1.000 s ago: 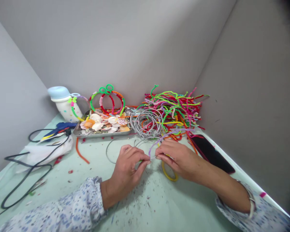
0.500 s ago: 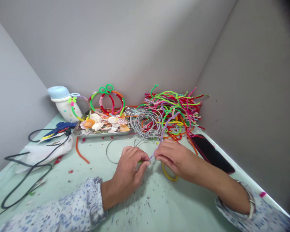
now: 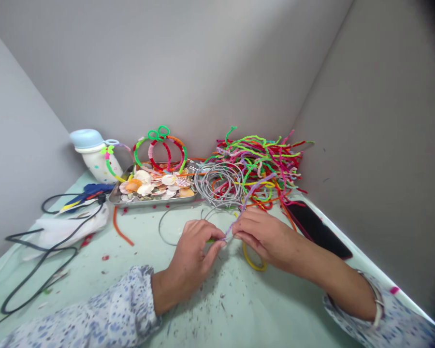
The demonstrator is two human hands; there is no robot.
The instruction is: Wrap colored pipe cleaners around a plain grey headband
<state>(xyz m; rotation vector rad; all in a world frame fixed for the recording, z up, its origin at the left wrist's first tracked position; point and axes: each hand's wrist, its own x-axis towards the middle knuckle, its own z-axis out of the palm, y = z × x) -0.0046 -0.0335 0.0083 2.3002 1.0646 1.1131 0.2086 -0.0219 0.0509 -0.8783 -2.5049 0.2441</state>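
Observation:
Both hands meet over the middle of the table, fingertips close together. Between thumb and forefinger, my left hand pinches the end of a purple pipe cleaner; a bit of green shows inside its grip. My right hand is closed on the same pipe cleaner a little to the right, and its free length rises up and away past the knuckles. Beneath the right hand a yellow pipe cleaner loop shows, partly hidden. A coil of grey wire lies just beyond the hands.
A metal tray of seashells stands at the back, with pipe cleaner rings above it. Right of it is a heap of colourful pipe cleaners. A phone lies right; a white bottle and black cable are left.
The free end of the purple pipe cleaner has swung slightly to the right and lower. Both hands have stayed almost in place.

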